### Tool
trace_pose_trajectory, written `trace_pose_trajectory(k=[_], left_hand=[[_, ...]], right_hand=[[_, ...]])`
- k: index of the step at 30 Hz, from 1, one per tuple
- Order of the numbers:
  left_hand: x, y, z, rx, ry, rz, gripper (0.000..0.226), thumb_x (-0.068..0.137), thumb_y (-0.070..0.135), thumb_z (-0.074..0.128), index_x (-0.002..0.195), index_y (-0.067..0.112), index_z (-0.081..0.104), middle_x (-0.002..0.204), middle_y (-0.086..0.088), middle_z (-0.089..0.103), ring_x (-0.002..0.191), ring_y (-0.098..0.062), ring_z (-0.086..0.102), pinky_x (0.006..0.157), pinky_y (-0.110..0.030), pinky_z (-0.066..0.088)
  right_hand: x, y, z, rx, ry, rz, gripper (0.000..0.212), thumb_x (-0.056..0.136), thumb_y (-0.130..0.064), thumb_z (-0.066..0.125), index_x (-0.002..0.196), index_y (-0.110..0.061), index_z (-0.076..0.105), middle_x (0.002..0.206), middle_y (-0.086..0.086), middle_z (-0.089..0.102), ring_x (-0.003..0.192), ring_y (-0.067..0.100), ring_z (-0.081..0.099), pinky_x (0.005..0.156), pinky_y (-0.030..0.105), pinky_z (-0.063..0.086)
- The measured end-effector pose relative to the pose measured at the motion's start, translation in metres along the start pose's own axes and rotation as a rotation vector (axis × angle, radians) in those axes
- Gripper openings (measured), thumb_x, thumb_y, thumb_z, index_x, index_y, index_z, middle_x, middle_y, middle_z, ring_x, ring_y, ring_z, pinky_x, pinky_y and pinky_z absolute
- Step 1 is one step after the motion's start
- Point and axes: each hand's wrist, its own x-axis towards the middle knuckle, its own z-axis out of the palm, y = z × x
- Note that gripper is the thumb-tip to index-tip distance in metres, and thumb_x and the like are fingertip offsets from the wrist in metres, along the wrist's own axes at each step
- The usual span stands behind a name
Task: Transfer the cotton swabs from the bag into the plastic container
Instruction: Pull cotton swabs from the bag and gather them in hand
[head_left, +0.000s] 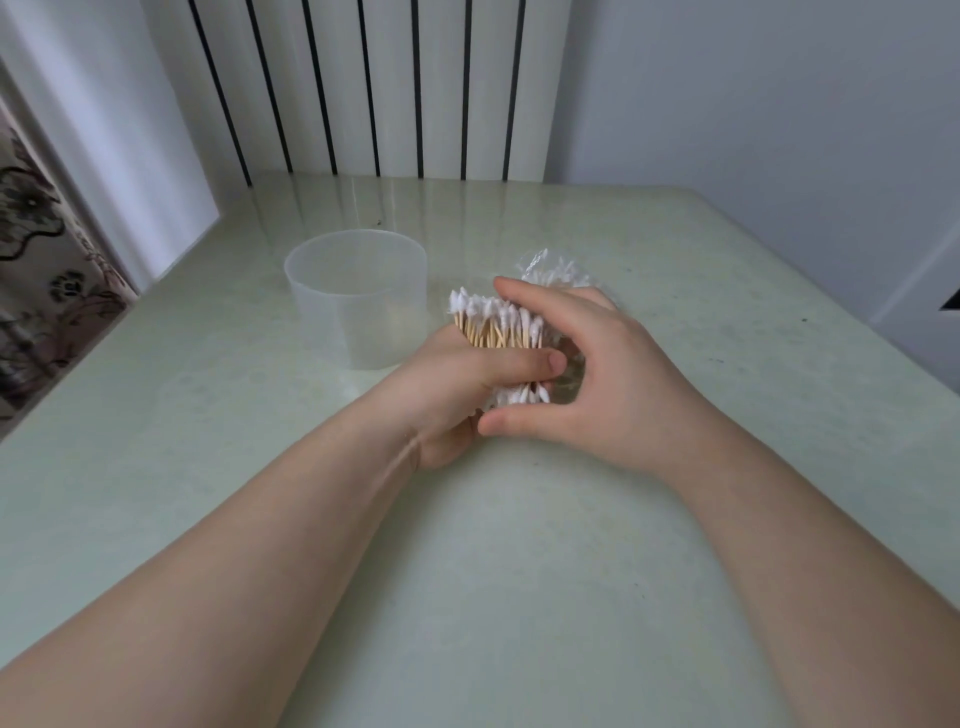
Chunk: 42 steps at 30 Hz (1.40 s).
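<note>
Left hand (457, 400) grips a bundle of swabs (498, 325) around the middle of the wooden sticks, with its thumb (530, 361) laid across the front and the other fingers wrapped behind. The bundle is roughly upright. One set of cotton tips fans out above the fist and the other set pokes out below the thumb. It is held above the table (519, 545), just right of the cup (358, 301).

Right hand (608, 374) arches over the bundle in a C shape. Its index finger (519, 291) sits at the top tips and its thumb (514, 418) just below the bottom tips. The remaining fingers curl back towards the bag (553, 270). Can't tell whether this hand actually clamps anything or only brackets the ends.

The bag is clear crinkled plastic and lies on the table behind the right hand, partly hidden by it. White tips are visible inside.

The cup is translucent plastic, upright, with an open top and no swabs visible inside. It stands apart from both hands.

Background: white ribbed radiator (389, 88) at the far table edge, patterned curtain (41, 270) on the left.
</note>
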Motion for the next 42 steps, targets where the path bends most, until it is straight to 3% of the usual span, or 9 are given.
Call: trace_pose_trajectory(k=[6,11,16,22,28,31,35,39,42], left_hand=[[0.001,-0.003,0.002,0.007,0.021,0.001,0.016,0.092,-0.005,0.063,0.094,0.011,0.067,0.077,-0.001,0.073,0.069,-0.013,0.07,0.059,-0.026,0.057],[0.003,-0.003,-0.003,0.01,0.123,0.016,0.019,0.089,-0.004,0.066,0.106,0.0,0.07,0.093,-0.014,0.072,0.081,-0.023,0.068,0.063,-0.028,0.056],[0.004,-0.001,-0.007,-0.033,0.223,0.05,0.02,0.086,-0.008,0.068,0.104,0.002,0.071,0.094,-0.013,0.074,0.086,-0.024,0.072,0.071,-0.031,0.059],[0.003,-0.001,-0.009,-0.075,0.144,0.004,0.035,0.084,-0.004,0.07,0.119,-0.005,0.067,0.114,-0.019,0.073,0.104,-0.033,0.072,0.091,-0.043,0.06],[-0.002,0.003,-0.006,-0.07,0.085,-0.039,0.013,0.088,-0.004,0.063,0.095,0.005,0.068,0.075,-0.006,0.072,0.064,-0.014,0.07,0.05,-0.023,0.054],[-0.004,0.005,-0.004,-0.074,0.086,-0.064,0.012,0.093,-0.003,0.059,0.095,0.006,0.067,0.071,-0.005,0.071,0.061,-0.012,0.068,0.05,-0.023,0.054],[-0.004,0.002,-0.004,-0.036,0.122,-0.083,0.012,0.092,0.002,0.063,0.099,0.009,0.071,0.073,-0.001,0.072,0.067,-0.012,0.067,0.055,-0.025,0.054],[0.0,0.003,-0.003,-0.021,0.217,-0.032,0.01,0.091,0.002,0.067,0.089,0.01,0.072,0.071,-0.002,0.071,0.062,-0.013,0.067,0.056,-0.025,0.054],[0.001,0.003,-0.002,-0.028,0.27,0.009,0.024,0.091,-0.004,0.066,0.074,0.012,0.07,0.062,-0.001,0.068,0.053,-0.012,0.065,0.05,-0.022,0.051]], right_hand=[[0.001,-0.001,-0.003,0.057,0.039,0.011,0.074,0.065,-0.039,0.09,0.134,-0.036,0.061,0.12,-0.013,0.063,0.115,0.001,0.057,0.102,0.017,0.042],[-0.002,0.004,-0.012,0.044,0.026,0.033,0.095,0.059,-0.058,0.086,0.144,-0.038,0.049,0.13,-0.017,0.058,0.119,-0.002,0.054,0.096,0.013,0.044],[0.0,0.013,-0.013,-0.019,0.166,0.06,0.046,0.074,-0.036,0.085,0.116,-0.025,0.069,0.097,-0.011,0.068,0.088,0.006,0.065,0.077,0.028,0.054],[0.0,0.006,-0.008,-0.059,-0.036,0.118,0.107,0.063,-0.055,0.085,0.154,-0.038,0.031,0.147,-0.018,0.044,0.122,-0.001,0.05,0.09,0.017,0.042],[-0.001,-0.001,-0.005,-0.045,-0.002,0.161,0.095,0.06,-0.051,0.09,0.144,-0.038,0.049,0.128,-0.014,0.058,0.097,-0.009,0.054,0.094,0.019,0.045],[-0.002,-0.002,-0.006,-0.037,0.013,0.182,0.095,0.057,-0.054,0.091,0.142,-0.039,0.051,0.126,-0.013,0.057,0.11,-0.001,0.057,0.103,0.024,0.046],[-0.002,-0.002,-0.011,-0.046,-0.059,0.179,0.102,0.059,-0.053,0.09,0.148,-0.037,0.043,0.128,-0.021,0.059,0.074,-0.019,0.051,0.082,0.015,0.042],[-0.002,0.006,-0.017,-0.147,-0.04,0.174,0.057,0.072,-0.035,0.085,0.126,-0.033,0.066,0.1,-0.018,0.068,0.082,-0.005,0.063,0.074,0.009,0.044],[0.0,0.014,-0.014,-0.349,0.01,0.169,0.033,0.079,-0.027,0.075,0.111,-0.029,0.074,0.098,-0.008,0.073,0.093,0.014,0.066,0.086,0.027,0.051]])
